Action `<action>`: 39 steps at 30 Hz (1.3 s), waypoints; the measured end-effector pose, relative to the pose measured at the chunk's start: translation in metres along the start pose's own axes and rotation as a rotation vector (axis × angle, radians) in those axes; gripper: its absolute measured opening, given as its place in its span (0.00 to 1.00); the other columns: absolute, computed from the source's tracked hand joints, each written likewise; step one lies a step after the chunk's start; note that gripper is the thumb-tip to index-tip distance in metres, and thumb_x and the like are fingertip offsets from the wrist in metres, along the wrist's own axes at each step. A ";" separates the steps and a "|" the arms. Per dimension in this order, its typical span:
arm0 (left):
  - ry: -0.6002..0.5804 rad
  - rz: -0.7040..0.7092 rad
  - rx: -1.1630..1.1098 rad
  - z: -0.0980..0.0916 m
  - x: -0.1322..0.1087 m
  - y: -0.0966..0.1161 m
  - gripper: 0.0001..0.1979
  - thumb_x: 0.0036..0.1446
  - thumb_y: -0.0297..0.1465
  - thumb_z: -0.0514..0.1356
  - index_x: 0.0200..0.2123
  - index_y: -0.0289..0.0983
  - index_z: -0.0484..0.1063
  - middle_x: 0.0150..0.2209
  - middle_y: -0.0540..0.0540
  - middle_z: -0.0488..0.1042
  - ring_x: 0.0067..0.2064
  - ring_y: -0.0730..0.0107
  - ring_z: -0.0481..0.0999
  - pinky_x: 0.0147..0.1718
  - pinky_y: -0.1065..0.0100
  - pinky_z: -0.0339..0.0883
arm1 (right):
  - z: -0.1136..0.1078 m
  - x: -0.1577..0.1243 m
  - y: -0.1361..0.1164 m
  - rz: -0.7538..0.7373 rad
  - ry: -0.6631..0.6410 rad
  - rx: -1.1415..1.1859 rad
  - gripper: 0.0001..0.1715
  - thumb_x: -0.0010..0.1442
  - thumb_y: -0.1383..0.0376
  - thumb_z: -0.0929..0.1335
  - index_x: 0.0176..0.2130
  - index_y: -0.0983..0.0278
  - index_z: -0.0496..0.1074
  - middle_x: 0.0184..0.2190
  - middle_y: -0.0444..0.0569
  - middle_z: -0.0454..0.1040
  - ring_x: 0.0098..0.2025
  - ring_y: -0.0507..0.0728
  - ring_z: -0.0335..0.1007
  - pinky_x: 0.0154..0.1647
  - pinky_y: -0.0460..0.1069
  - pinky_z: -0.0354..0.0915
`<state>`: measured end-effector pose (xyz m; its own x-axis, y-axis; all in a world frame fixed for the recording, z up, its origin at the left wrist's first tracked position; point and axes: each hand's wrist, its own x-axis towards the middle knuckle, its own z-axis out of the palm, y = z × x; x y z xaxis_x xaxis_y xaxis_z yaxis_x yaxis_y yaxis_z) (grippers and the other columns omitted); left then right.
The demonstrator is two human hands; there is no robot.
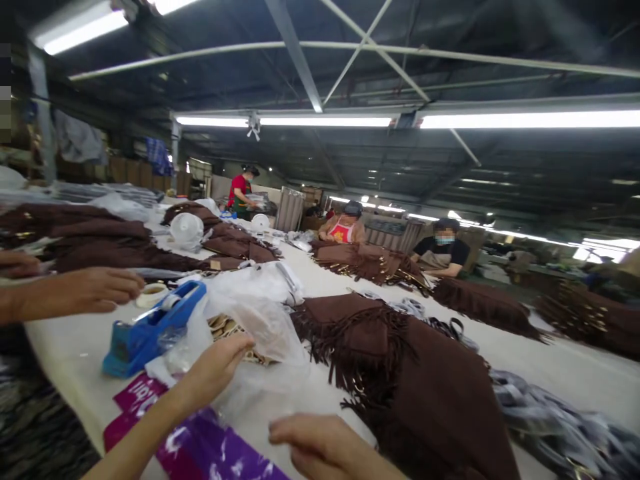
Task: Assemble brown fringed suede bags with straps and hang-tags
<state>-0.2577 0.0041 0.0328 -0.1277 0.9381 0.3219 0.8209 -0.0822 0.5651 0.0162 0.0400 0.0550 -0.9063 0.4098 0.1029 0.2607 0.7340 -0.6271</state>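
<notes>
Fringed goods point(450, 387) piled on a worktable point(65, 360) (under tube lights point(530, 120)) mark a workshop.

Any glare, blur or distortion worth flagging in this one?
In the head view, ceiling lights burn out white; also in the head view, the pale overhead pipe bows from apparent lens distortion, and the person's right hand looks slightly soft, perhaps motion blur.

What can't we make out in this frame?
Head view, all:
Beige pieces: partly hidden by plastic bag and wearer's left hand.
Purple wrapper: print crossed by left forearm.
Brown cloth: near end cut off by bottom edge.
Co-worker's farther hand: blurred, cut off by left edge.
</notes>
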 end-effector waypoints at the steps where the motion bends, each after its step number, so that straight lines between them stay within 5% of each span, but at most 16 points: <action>1: 0.015 -0.013 -0.007 0.004 0.000 -0.009 0.20 0.60 0.30 0.47 0.48 0.37 0.74 0.51 0.41 0.77 0.54 0.58 0.74 0.56 0.58 0.65 | 0.006 0.026 -0.004 -0.064 -0.020 0.049 0.20 0.64 0.67 0.62 0.53 0.58 0.73 0.55 0.45 0.74 0.55 0.55 0.69 0.58 0.46 0.61; 6: 0.045 -0.021 -0.119 0.025 -0.004 -0.026 0.32 0.53 0.22 0.48 0.63 0.36 0.61 0.68 0.43 0.56 0.69 0.63 0.53 0.67 0.55 0.44 | 0.035 0.129 0.009 0.167 0.092 -0.331 0.21 0.58 0.79 0.60 0.46 0.71 0.74 0.45 0.60 0.77 0.48 0.60 0.73 0.50 0.50 0.66; 11: 0.027 -0.027 -0.166 0.034 -0.008 -0.028 0.44 0.46 0.18 0.50 0.69 0.37 0.47 0.70 0.42 0.50 0.70 0.64 0.49 0.68 0.54 0.41 | 0.040 0.155 0.035 0.313 0.119 -0.492 0.27 0.57 0.79 0.62 0.56 0.73 0.67 0.45 0.65 0.77 0.48 0.67 0.75 0.47 0.55 0.68; 18: -0.083 -0.018 -0.149 0.038 -0.001 -0.026 0.41 0.50 0.18 0.51 0.68 0.35 0.49 0.61 0.38 0.67 0.60 0.55 0.68 0.59 0.55 0.60 | 0.034 0.157 0.031 0.339 0.046 -0.616 0.30 0.55 0.77 0.66 0.57 0.68 0.67 0.45 0.61 0.78 0.46 0.65 0.76 0.43 0.53 0.67; 23: -0.079 -0.019 -0.154 0.043 0.003 -0.031 0.45 0.46 0.17 0.51 0.69 0.40 0.47 0.63 0.42 0.65 0.62 0.58 0.66 0.61 0.58 0.57 | 0.017 0.141 0.016 0.254 0.029 -0.615 0.12 0.59 0.71 0.64 0.41 0.62 0.74 0.37 0.52 0.79 0.39 0.61 0.75 0.36 0.50 0.63; 27: -0.045 -0.021 -0.150 0.046 0.002 -0.036 0.42 0.47 0.17 0.51 0.67 0.40 0.51 0.63 0.43 0.66 0.61 0.59 0.67 0.61 0.58 0.57 | -0.004 0.121 0.012 0.303 0.106 -0.139 0.04 0.50 0.70 0.66 0.25 0.63 0.65 0.24 0.44 0.70 0.29 0.53 0.65 0.27 0.46 0.54; 33: -0.048 -0.019 -0.073 0.048 0.006 -0.034 0.33 0.48 0.20 0.53 0.60 0.35 0.63 0.63 0.39 0.65 0.63 0.57 0.64 0.63 0.58 0.54 | -0.022 0.097 0.029 0.419 0.065 0.473 0.09 0.46 0.58 0.63 0.28 0.61 0.63 0.16 0.35 0.59 0.15 0.46 0.42 0.16 0.44 0.40; 39: 0.005 -0.027 -0.082 0.048 0.006 -0.034 0.31 0.49 0.20 0.52 0.58 0.39 0.66 0.62 0.42 0.66 0.63 0.58 0.64 0.62 0.55 0.56 | -0.017 0.076 0.044 0.477 0.098 0.534 0.08 0.39 0.62 0.65 0.24 0.63 0.66 0.12 0.35 0.59 0.14 0.46 0.44 0.16 0.44 0.37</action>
<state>-0.2601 0.0284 -0.0209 -0.1520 0.9385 0.3099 0.7690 -0.0847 0.6336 -0.0355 0.1126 0.0487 -0.6937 0.6849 -0.2228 0.3998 0.1089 -0.9101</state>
